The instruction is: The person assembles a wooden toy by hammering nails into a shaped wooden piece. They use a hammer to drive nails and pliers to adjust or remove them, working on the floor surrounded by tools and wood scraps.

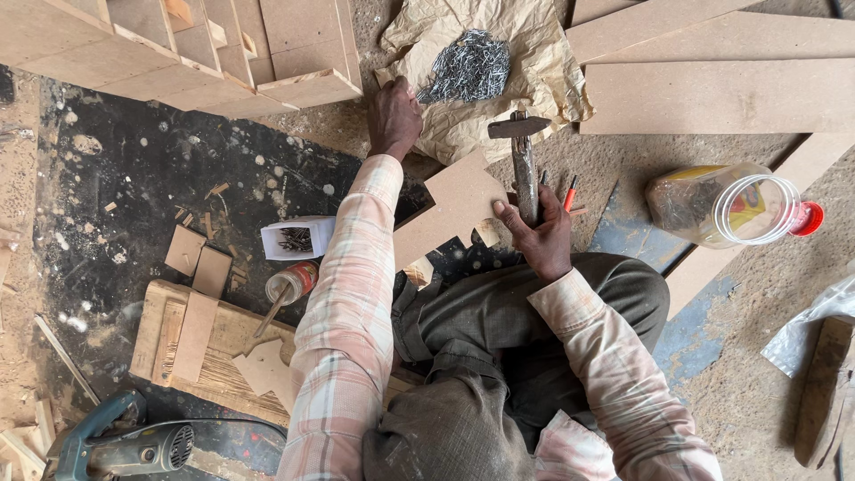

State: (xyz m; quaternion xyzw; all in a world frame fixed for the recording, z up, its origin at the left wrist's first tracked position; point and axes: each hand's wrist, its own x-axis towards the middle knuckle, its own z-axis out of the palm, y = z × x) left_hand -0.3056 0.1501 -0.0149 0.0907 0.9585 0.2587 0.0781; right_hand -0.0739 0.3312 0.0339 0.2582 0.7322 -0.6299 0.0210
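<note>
Your right hand (541, 233) is clenched around the handle of a hammer (522, 165), thumb across the shaft, metal head pointing away from you and lying just at the crumpled edge of the brown paper (534, 71). The hammer sits over the floor between your knee and that paper, with a red pencil (570, 192) just beside its handle on the right. Your left hand (394, 116) reaches out to the left edge of the paper, fingers curled down; you cannot tell whether it grips anything. The pile of nails (469, 65) lies on the paper just beside that hand, to its right. A notched board piece (450, 209) lies between your two forearms, its right corner near the hammer handle, its lower edge running to your left sleeve. Open floor is tight here: the stacked board frames (196, 53) close off the top left, long board strips (712, 89) close off the top right, their lower edge well clear of the hammer head. Right of your knee lies a clear plastic jar (730, 207) on its side, mouth toward the right. Left of your sleeve sit a small white box of screws (297, 238) and a small bottle (290, 283), both near the arm. Further left a wooden slab (174, 343) carries loose offcuts, and a power tool (125, 445) rests at the bottom left corner.
</note>
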